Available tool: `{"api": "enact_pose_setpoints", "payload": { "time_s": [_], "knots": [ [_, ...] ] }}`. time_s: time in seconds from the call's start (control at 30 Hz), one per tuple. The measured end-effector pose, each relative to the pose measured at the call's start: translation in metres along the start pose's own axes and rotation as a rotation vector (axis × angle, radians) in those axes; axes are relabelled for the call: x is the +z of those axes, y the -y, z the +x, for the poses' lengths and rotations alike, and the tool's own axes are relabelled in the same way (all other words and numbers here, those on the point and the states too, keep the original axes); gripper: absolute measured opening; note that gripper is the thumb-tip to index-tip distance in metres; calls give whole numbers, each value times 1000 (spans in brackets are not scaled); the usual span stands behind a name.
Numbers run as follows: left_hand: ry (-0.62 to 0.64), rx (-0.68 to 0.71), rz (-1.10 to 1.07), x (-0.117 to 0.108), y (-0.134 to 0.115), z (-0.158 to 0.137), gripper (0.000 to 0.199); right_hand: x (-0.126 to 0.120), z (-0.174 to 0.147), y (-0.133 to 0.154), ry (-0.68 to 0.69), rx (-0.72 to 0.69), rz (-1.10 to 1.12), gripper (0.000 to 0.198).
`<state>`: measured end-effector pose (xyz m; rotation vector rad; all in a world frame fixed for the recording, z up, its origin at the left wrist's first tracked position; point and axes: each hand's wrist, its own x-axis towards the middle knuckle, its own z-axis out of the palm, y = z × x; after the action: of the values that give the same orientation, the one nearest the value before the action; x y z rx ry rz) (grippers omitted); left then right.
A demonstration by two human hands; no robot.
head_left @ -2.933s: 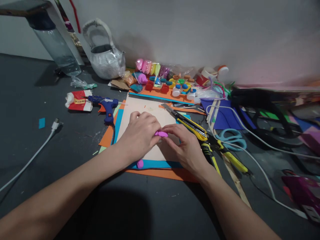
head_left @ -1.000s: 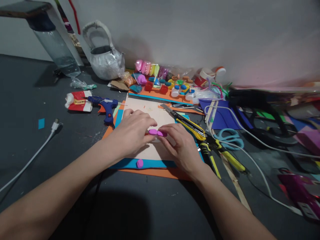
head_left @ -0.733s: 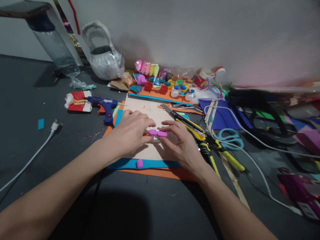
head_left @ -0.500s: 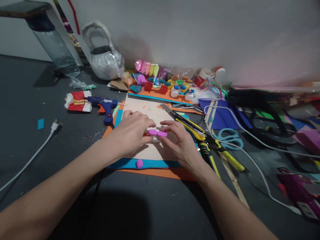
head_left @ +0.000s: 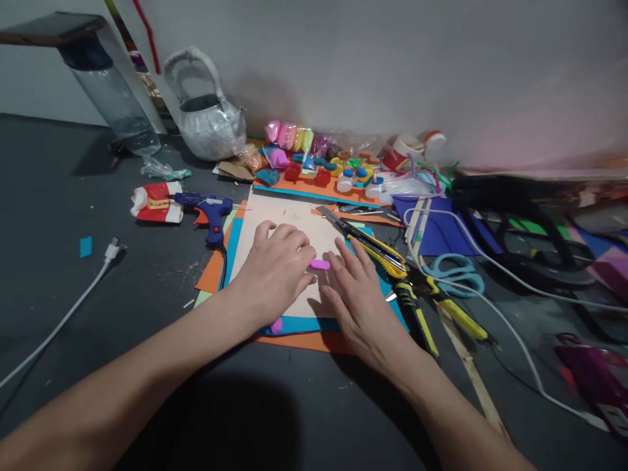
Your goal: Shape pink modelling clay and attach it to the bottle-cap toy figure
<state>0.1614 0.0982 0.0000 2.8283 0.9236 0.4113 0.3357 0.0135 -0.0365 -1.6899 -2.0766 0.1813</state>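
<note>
A small bright magenta piece of modelling clay (head_left: pixel 320 264) pokes out at the fingertips of my left hand (head_left: pixel 277 265). The fingers of that hand are curled down round its hidden end, over a cream sheet (head_left: pixel 314 304). Close by on the right, my right hand (head_left: pixel 358 294) lies low with its fingers stretched out and apart, the index tip near the clay. A second magenta clay lump (head_left: pixel 277 326) rests on the blue sheet (head_left: pixel 304 324) at the front edge, partly behind my left wrist.
Left of the sheets lies a blue glue gun (head_left: pixel 210 212). A yellow box cutter (head_left: pixel 377 245), pliers (head_left: pixel 456 311) and light-blue scissors (head_left: pixel 456 275) lie to the right. Coloured clay packs (head_left: pixel 289 135), a kettle (head_left: pixel 209 127) and a bottle (head_left: pixel 118 104) stand behind.
My left hand has moved slightly right and over, covering one of two magenta clay pieces seen between the hands. My right hand has let go, its fingers straightening and drawing back.
</note>
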Motion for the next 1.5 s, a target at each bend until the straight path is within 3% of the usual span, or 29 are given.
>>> {"api": "enact_pose_setpoints", "payload": {
  "time_s": [0.37, 0.63, 0.9, 1.13, 1.4, 1.5],
  "knots": [
    [-28, -23, -40, 3, 0, 1, 19, 2, -1, 6, 61, 2, 54, 44],
    [-13, -39, -44, 3, 0, 0, 18, 5, -5, 3, 38, -23, 40, 57],
    [-21, -32, -48, 4, 1, 1, 14, 3, -2, 5, 68, 0, 27, 51],
    [-1, -86, -151, 0, 7, 0, 18, 2, 3, -3, -64, 14, 113, 45],
    [197, -93, -84, -11, 20, -2, 34, 4, 12, -7, -54, 65, 166, 25],
    [236, -87, -67, -14, 20, -1, 33, 6, 14, -8, -33, 67, 168, 28]
  ]
}}
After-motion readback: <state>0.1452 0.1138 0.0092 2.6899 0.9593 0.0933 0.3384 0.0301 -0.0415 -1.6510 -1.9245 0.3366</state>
